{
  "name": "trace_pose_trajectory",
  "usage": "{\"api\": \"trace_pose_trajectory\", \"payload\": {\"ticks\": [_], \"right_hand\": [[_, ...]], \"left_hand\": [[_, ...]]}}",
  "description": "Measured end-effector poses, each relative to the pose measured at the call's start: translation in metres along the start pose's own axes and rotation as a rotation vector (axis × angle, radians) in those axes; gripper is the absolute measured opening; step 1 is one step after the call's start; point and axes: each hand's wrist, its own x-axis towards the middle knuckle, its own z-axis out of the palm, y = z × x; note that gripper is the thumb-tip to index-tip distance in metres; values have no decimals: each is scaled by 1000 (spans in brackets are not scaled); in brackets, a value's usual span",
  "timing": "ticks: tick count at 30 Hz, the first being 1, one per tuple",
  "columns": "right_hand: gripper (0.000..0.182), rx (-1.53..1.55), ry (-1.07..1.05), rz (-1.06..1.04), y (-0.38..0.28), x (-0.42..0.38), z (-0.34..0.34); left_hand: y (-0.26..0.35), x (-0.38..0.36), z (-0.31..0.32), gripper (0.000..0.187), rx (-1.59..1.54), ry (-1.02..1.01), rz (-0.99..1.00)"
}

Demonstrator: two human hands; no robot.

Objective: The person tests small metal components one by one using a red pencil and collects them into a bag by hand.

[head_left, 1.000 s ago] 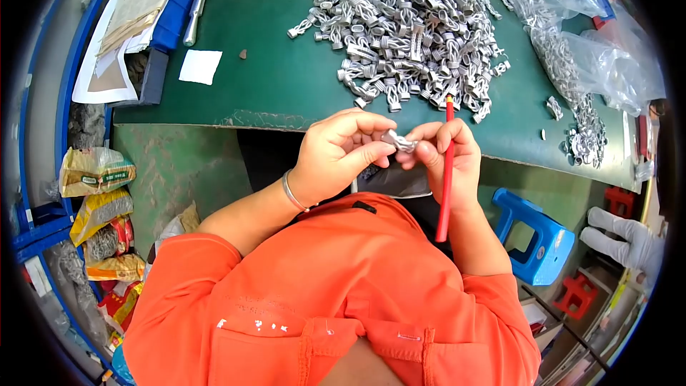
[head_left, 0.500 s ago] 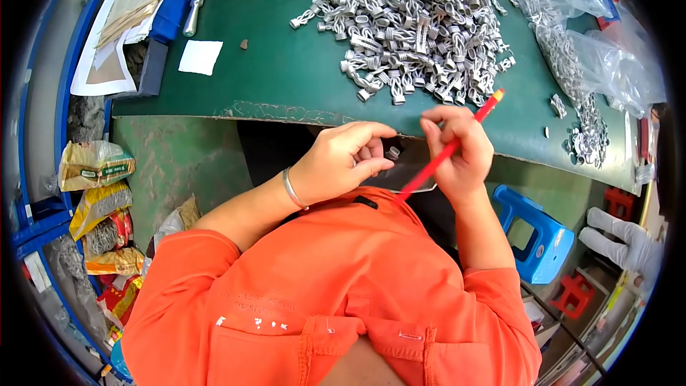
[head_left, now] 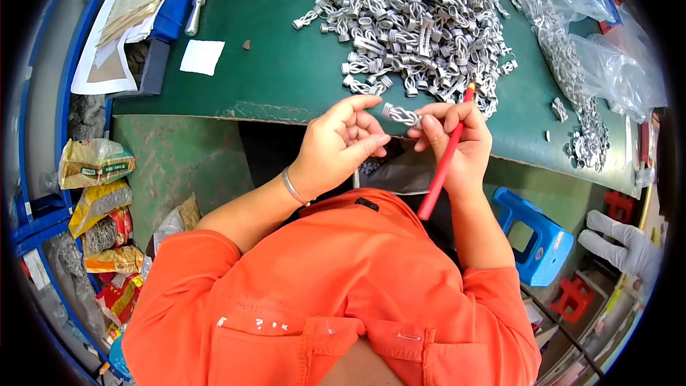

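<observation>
My right hand [head_left: 461,139] grips a red pen-like tool [head_left: 443,170] and pinches a small silver braided metal piece [head_left: 402,115] between thumb and fingers. The piece points left over the table edge. My left hand [head_left: 343,139], with a bracelet [head_left: 293,186] at its wrist, is just left of that piece. Its fingers are curved and apart, holding nothing. Beyond both hands a large heap of similar metal pieces [head_left: 421,25] lies on the green table [head_left: 271,50].
Plastic bags [head_left: 614,68] and a strip of metal pieces [head_left: 550,36] lie at the right. At the left are a white paper square [head_left: 201,56] and a blue bin [head_left: 171,7]. A blue stool [head_left: 547,246] stands below right; sacks [head_left: 96,164] are on the left shelves.
A metal piece now shows in my right hand, pinched at its end. The red tool has tilted more upright. Some pieces at the heap's near edge have shifted or gone.
</observation>
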Motion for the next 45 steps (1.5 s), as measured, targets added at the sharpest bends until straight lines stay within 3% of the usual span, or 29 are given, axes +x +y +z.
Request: {"api": "trace_pose_trajectory", "payload": {"ticks": [4,9,12,13,15,17,19,23,28,35,39,41,44,45], "right_hand": [[23,245,-76,157,0,-7,-5],[24,242,-138,81,17,-13,-6],[28,28,-116,-236,23,-15,-4],[28,27,-113,-234,23,-16,-6],[30,-251,-111,-427,20,-16,-10],[31,-282,-81,-495,14,-14,-15],[31,-428,-201,-548,5,-11,-24],[26,-774,-24,-644,11,8,-18],[22,-1041,-130,-745,11,37,-7],[23,-956,-74,-785,18,33,-13],[25,-1080,-167,-793,11,37,-11],[25,-1062,-188,-813,10,38,-12],[21,-795,5,-595,10,23,-9],[21,-789,3,-612,6,19,-6]], "left_hand": [[5,4,3,25,-73,-17,61],[14,3,4,20,54,-67,211],[12,3,1,23,308,-113,421],[12,3,2,23,306,-116,419],[14,3,3,21,325,-106,432],[11,2,1,21,379,-117,436],[8,2,-2,20,436,-125,442],[1,-2,-4,18,623,-253,402],[3,-4,-2,14,632,-251,296],[2,-4,-9,9,496,-155,160],[3,-1,-1,8,458,-144,164],[5,-1,-2,13,469,-169,173],[4,0,-5,22,396,-105,105],[3,0,-4,31,306,-76,58]]}}
